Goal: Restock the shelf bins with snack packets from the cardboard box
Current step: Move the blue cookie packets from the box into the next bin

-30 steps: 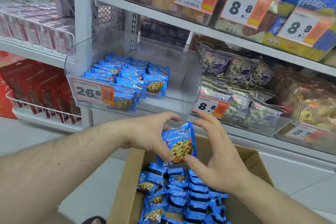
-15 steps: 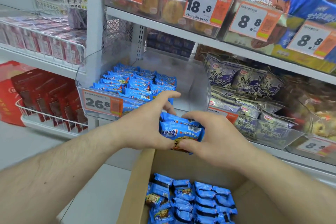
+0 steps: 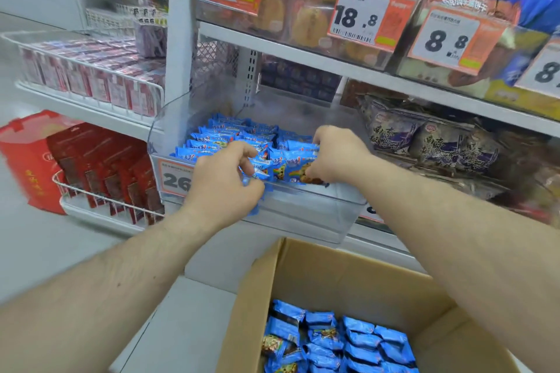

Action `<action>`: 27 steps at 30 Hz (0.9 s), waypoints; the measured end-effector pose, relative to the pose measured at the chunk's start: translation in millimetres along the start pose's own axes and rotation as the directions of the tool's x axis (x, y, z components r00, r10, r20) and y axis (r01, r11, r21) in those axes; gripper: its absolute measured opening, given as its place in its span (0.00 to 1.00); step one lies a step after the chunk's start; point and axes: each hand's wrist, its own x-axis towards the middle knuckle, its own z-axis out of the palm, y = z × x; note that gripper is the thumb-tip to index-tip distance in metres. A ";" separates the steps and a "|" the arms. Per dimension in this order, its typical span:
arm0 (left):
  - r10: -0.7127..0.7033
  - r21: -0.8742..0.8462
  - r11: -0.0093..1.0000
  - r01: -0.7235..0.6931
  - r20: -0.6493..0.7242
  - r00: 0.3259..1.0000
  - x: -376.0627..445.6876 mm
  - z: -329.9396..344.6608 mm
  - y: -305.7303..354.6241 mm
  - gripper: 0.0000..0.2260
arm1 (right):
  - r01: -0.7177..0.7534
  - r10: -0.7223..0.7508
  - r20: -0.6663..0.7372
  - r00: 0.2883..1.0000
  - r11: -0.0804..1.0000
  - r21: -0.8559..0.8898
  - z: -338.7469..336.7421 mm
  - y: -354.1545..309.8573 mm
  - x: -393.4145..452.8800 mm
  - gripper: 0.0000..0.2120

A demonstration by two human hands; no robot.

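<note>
A clear plastic shelf bin (image 3: 309,215) holds several blue cookie packets (image 3: 230,133) on its left side. Both my hands reach over the bin's front edge. My left hand (image 3: 224,182) and my right hand (image 3: 336,157) grip a bunch of blue snack packets (image 3: 288,166) between them, just above the bin's front part. Below stands the open cardboard box (image 3: 303,278) with several more blue packets (image 3: 342,342) inside.
A price tag reading 26 (image 3: 175,179) hangs on the bin's front. To the right lie purple snack bags (image 3: 430,142) in another bin. Shelves above carry pastries with tags (image 3: 363,18). Red boxes (image 3: 103,172) fill wire racks at left.
Both hands have lifted the blue packets from the box up and forward into the bin. The view has shifted closer to the shelf.
</note>
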 end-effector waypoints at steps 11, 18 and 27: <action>0.003 0.064 0.998 -0.002 -0.015 1.000 2.0 8.9 -0.2 0.15 | -0.051 0.037 0.186 0.982 0.996 0.069 38.7 -9.7 27.6 0.22; 0.008 0.072 0.997 -0.008 0.000 1.000 2.9 10.5 -1.3 0.15 | -0.218 0.157 0.213 0.965 0.927 0.305 45.2 -15.6 29.4 0.37; 0.062 0.071 0.996 -0.062 -0.002 0.998 -0.5 12.0 5.6 0.15 | -0.286 0.121 0.351 0.928 0.835 0.470 36.9 -12.3 21.6 0.41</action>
